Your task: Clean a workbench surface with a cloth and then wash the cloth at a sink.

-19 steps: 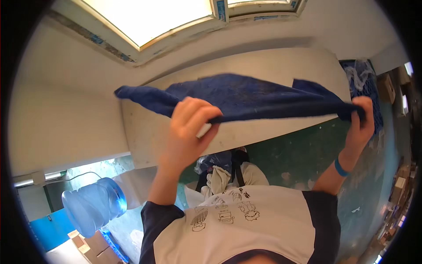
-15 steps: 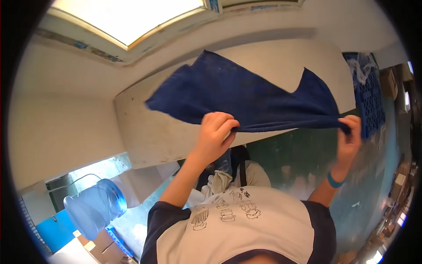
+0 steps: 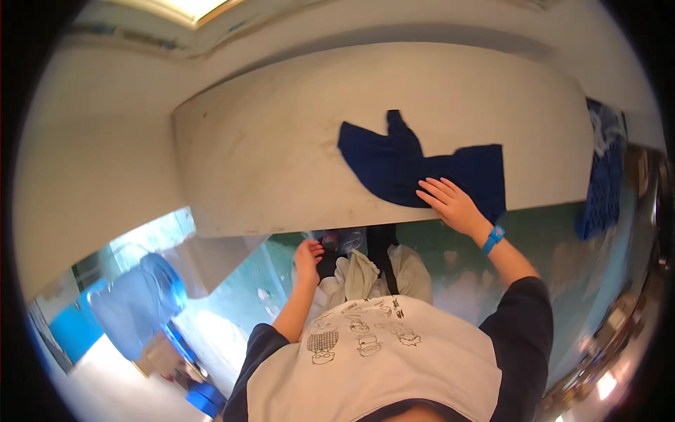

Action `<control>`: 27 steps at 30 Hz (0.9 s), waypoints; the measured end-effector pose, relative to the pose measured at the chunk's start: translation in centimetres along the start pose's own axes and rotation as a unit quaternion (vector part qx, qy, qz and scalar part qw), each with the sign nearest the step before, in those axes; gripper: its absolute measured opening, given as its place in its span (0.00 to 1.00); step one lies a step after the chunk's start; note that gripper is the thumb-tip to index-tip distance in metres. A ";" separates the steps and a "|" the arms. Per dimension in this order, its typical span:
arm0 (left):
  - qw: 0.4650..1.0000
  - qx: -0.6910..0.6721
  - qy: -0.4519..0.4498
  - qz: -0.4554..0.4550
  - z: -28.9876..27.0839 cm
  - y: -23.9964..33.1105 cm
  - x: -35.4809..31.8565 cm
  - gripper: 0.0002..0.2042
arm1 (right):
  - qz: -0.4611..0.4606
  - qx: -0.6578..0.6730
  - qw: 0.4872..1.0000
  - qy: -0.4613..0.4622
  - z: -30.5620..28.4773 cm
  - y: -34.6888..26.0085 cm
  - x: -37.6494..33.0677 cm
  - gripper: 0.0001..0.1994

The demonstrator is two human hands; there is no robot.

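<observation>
Two hands are at work, and only one is on the dark blue cloth garment [image 3: 422,169]. It lies spread flat on the pale, off-white table top [image 3: 281,141], near the table's front edge and to the right of its middle. Its long axis runs roughly left to right along that edge, with a narrow tongue of fabric poking up toward the far side.

The right hand [image 3: 450,204] rests palm down on the garment's lower middle, fingers [image 3: 430,190] stretched out and slightly fanned, pointing left and away from the body. They press the cloth flat and grip nothing. Most of the fabric lies beyond and to the left of the fingertips, with a broad flap to their right. A bright blue wristband [image 3: 493,239] circles that wrist.

The left hand [image 3: 307,254] is well apart from the garment, below the table's front edge, its fingers loosely curled and touching a bundle of pale cloth and dark items [image 3: 358,271] in front of the body; whether it actually grasps anything I cannot tell. The right hand is plainly the nearer one.

At the far right a blue patterned cloth [image 3: 601,176] hangs over the table's end. Lower left stands a large translucent blue water jug [image 3: 137,302]. No readable package or sign shows.
</observation>
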State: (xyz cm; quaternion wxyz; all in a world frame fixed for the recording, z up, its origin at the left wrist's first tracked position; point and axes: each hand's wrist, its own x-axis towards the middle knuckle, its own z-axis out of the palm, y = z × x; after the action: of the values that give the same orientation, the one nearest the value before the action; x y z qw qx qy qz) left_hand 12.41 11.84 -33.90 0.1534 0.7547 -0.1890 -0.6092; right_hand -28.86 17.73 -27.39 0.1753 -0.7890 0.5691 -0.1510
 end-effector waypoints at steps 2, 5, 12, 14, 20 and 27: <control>0.991 -0.106 0.073 -0.025 -2.1 -2.7 3.2 0.21 | -0.055 -0.009 0.997 -0.057 1.4 1.6 2.7 0.29; 0.865 -0.459 0.119 -0.164 -1.6 -3.3 6.8 0.22 | -0.129 -0.011 0.983 -0.132 3.2 2.0 5.8 0.29; 0.820 -0.569 0.057 0.040 8.0 1.9 6.8 0.27 | -0.071 -0.088 0.976 -0.187 4.4 1.8 1.9 0.29; 0.782 -0.611 0.117 -0.027 8.2 1.7 6.7 0.28 | -0.067 -0.099 0.978 -0.172 5.8 1.9 2.7 0.28; 0.814 -0.574 0.072 -0.053 8.7 -2.6 9.5 0.27 | 0.026 -0.049 0.998 0.031 9.4 -2.7 21.6 0.23; 0.837 -0.541 0.038 -0.069 7.1 -6.6 11.7 0.27 | 0.125 -0.037 0.991 0.040 9.9 -6.5 14.3 0.25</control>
State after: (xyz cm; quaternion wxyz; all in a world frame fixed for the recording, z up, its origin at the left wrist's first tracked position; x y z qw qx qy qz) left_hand 8.29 12.09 -48.47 0.5017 0.5851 0.2294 -0.5944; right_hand -14.70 7.06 -32.77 0.1409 -0.7108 0.6751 -0.1385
